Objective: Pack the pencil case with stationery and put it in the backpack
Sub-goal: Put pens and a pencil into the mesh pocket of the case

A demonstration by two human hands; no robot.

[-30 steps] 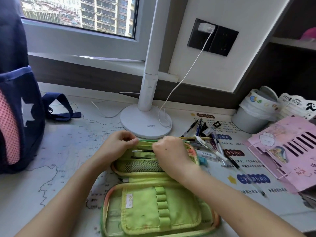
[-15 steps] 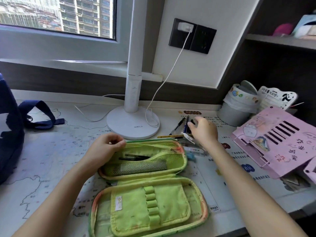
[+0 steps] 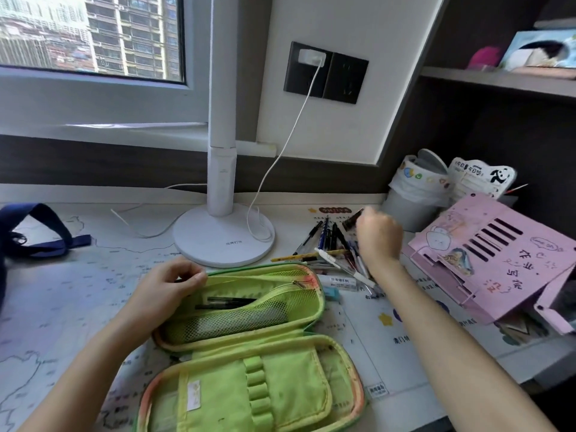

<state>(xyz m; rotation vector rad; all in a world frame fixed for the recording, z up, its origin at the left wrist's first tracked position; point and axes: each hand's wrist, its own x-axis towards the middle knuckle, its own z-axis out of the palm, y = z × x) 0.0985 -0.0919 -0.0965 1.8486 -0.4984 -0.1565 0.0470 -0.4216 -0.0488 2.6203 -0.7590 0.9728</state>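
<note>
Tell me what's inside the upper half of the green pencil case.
Two dark pens lie above the mesh pocket. A long dark shape shows through the mesh, unidentifiable. The left hand covers the left end of the pencil case.

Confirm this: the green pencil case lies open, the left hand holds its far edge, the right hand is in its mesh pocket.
In the head view the right hand is over the loose pens beside the lamp base, not in the pocket. The pencil case is open; the left hand holds its far edge.
</note>
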